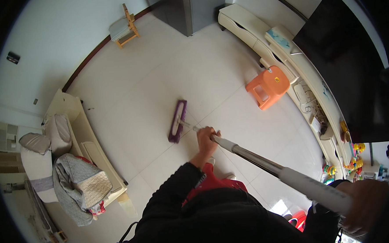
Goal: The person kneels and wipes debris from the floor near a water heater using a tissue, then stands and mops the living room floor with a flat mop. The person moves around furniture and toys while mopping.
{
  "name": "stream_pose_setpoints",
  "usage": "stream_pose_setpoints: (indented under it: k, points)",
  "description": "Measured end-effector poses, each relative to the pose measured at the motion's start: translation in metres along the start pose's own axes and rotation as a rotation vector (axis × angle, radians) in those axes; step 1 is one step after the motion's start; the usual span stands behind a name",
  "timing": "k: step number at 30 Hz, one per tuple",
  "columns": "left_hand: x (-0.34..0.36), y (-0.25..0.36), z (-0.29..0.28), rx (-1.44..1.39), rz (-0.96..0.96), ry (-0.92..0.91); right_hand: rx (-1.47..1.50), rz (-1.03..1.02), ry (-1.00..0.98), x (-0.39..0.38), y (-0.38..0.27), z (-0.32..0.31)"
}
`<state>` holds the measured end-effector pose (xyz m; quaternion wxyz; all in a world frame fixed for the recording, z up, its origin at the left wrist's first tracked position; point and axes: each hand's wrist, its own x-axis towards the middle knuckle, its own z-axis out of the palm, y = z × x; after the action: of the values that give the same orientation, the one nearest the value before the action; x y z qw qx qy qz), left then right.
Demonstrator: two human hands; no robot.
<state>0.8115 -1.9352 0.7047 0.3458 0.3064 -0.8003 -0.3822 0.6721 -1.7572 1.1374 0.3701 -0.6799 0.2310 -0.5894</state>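
Note:
A flat mop with a purple head [177, 122] rests on the pale tiled floor [144, 84] ahead of me. Its long pole [258, 162], white and silver, slants back from the head to the lower right. My left hand [208, 140] is wrapped round the lower part of the pole. Farther up, at the thick white grip, my right hand [368, 202] is closed round the handle's end. That hand sits in shadow near the picture's rim, so its fingers show only in part.
An orange plastic stool [274, 84] stands right of the mop, before a long cream TV cabinet [251, 30]. At left, a cream sofa [85, 127] bears cushions and a grey quilted cover [79, 180]. A small wooden chair [126, 28] is by the far wall, near a dark grey cupboard [171, 8].

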Motion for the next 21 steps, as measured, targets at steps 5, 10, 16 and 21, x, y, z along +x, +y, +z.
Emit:
stream_pose_setpoints:
  k: [5, 10, 16, 21]
  points:
    - [0.056, -0.050, 0.037, -0.076, 0.074, -0.143, 0.003, 0.175, -0.029, -0.018, 0.021, -0.005]
    - [0.063, -0.052, 0.071, 0.000, 0.242, -0.469, -0.566, 0.130, 0.701, -0.036, 0.020, 0.060]
    - [0.003, -0.002, 0.084, -0.030, 0.304, -0.695, -0.669, 0.082, 0.956, -0.082, -0.028, 0.128]
    - [-0.101, 0.055, 0.072, -0.074, 0.276, -0.839, -0.612, 0.141, 0.813, -0.131, -0.098, 0.191]
